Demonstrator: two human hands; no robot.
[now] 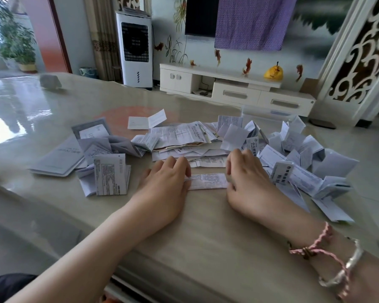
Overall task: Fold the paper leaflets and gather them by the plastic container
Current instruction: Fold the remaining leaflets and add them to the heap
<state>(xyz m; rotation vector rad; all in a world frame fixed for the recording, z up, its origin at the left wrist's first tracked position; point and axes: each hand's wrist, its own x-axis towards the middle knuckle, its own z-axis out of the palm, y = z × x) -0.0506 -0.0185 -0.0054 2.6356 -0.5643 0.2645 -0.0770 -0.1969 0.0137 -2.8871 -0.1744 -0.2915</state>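
Note:
A narrow folded leaflet (pixel 208 181) lies flat on the beige table (pixel 206 232) between my hands. My left hand (pixel 165 180) presses on its left end with curled fingers. My right hand (pixel 245 173) rests at its right end, fingers bent down on the table. Beyond them spreads a heap of unfolded leaflets (pixel 179 136). A pile of folded leaflets (pixel 302 154) sits to the right. The clear plastic container (pixel 265 114) stands behind that pile at the table's far edge.
More leaflets and a booklet (pixel 59 158) lie to the left, with a printed folded sheet (pixel 111 174) standing out. A small open leaflet (pixel 147 121) lies further back. A crumpled grey object (pixel 50 81) sits at the far left of the table.

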